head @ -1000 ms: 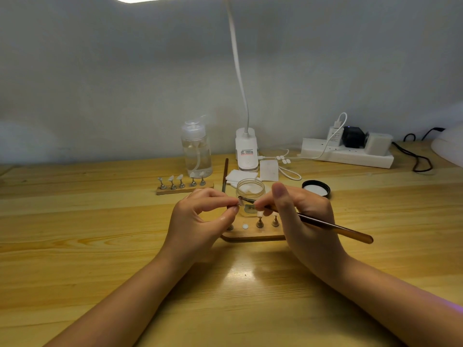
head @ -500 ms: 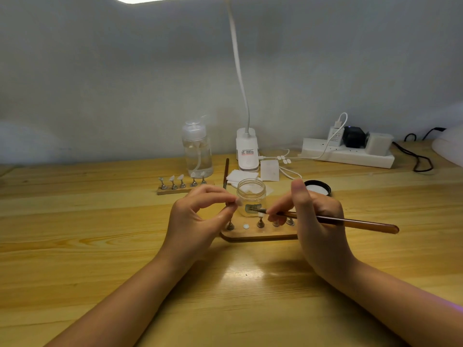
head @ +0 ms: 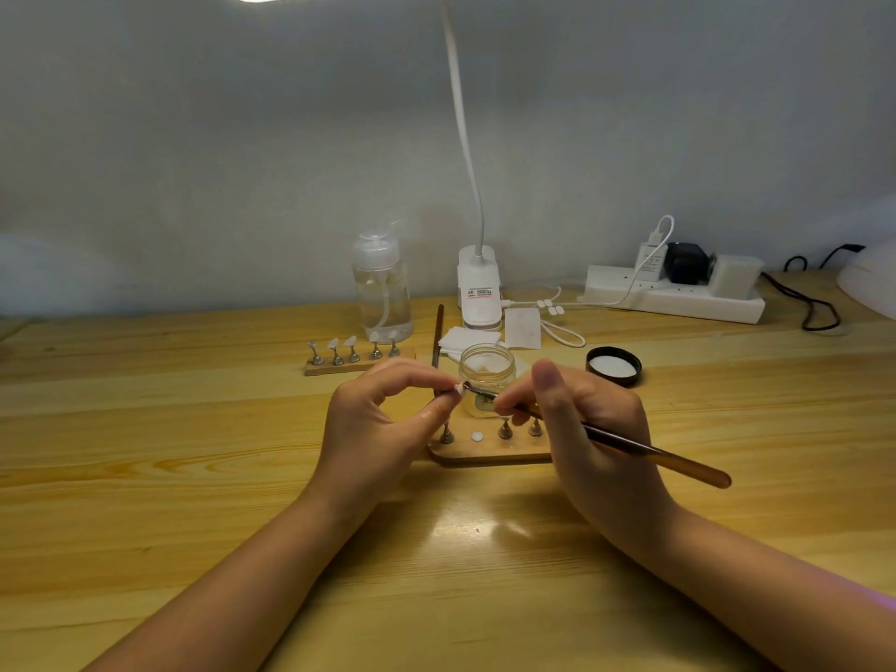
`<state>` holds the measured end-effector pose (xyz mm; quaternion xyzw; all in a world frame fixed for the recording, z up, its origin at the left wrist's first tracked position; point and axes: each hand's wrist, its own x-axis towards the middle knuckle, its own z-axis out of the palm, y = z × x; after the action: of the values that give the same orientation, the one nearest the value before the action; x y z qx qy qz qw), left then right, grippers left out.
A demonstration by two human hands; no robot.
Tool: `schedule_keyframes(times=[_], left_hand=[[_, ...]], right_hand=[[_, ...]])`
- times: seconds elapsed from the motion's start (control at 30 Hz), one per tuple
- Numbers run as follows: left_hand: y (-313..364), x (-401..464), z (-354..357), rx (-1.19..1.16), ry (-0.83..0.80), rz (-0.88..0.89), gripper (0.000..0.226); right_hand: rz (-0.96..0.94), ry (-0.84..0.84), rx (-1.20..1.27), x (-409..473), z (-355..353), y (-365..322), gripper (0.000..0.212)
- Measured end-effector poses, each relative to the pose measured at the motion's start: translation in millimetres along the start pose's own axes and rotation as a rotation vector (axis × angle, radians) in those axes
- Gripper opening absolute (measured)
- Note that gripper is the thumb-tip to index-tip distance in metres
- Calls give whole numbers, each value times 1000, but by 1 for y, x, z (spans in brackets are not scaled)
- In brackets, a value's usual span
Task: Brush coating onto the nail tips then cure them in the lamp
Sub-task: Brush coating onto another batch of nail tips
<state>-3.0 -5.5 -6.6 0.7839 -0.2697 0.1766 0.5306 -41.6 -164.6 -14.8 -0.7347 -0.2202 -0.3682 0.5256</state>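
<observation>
My left hand (head: pixel 383 424) pinches a small pale nail tip (head: pixel 456 389) between thumb and forefinger, held above the near wooden holder board (head: pixel 485 451). My right hand (head: pixel 586 424) grips a brown-handled brush (head: pixel 654 451), and its bristle end touches the nail tip. Just behind the hands stands an open glass jar of clear coating (head: pixel 486 375). The near board carries metal stands (head: pixel 505 430) and one bare white magnet spot (head: pixel 477 436). A second board (head: pixel 359 363) with several nail tips on stands sits further back left. The white curing lamp (head: pixel 872 283) shows at the right edge.
The jar's black lid (head: pixel 613 366) lies to the right. Behind are a clear pump bottle (head: pixel 383 288), a white desk lamp base (head: pixel 479 288), white wipes (head: pixel 468 339), another brush (head: pixel 438 337), and a power strip (head: pixel 674 293) with cables.
My right hand drew the brush back to the jar half a second ago, then brought its tip left again onto the nail tip. My left hand stayed almost still.
</observation>
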Motion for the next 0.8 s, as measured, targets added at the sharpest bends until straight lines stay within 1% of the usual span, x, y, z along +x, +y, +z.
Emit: schedule_keyframes(times=[0.13,0.23,0.37,0.5,0.63,0.7,0.8], left_hand=[[-1,-1,-1,1,-3,7,21],[0,-1,-2,0,-6,12,19],[0,0,0,-3,-3,6,20],[1,1,0,9,-11,13,23],[2,1,1,3,-1,22,22],[2,1,1,5,-2,19,23],[2,0,0,7,-4,17,24]], right_hand=[[6,-29,46,-2,-1,0,44],[30,8,91,-3,-1,-1,45],[30,30,16,-1,0,0,44],[27,-23,40,-2,0,-1,44],[45,10,98,-3,-1,-2,44],[47,32,63,-2,-1,-2,43],[55,7,26,0,1,-1,42]])
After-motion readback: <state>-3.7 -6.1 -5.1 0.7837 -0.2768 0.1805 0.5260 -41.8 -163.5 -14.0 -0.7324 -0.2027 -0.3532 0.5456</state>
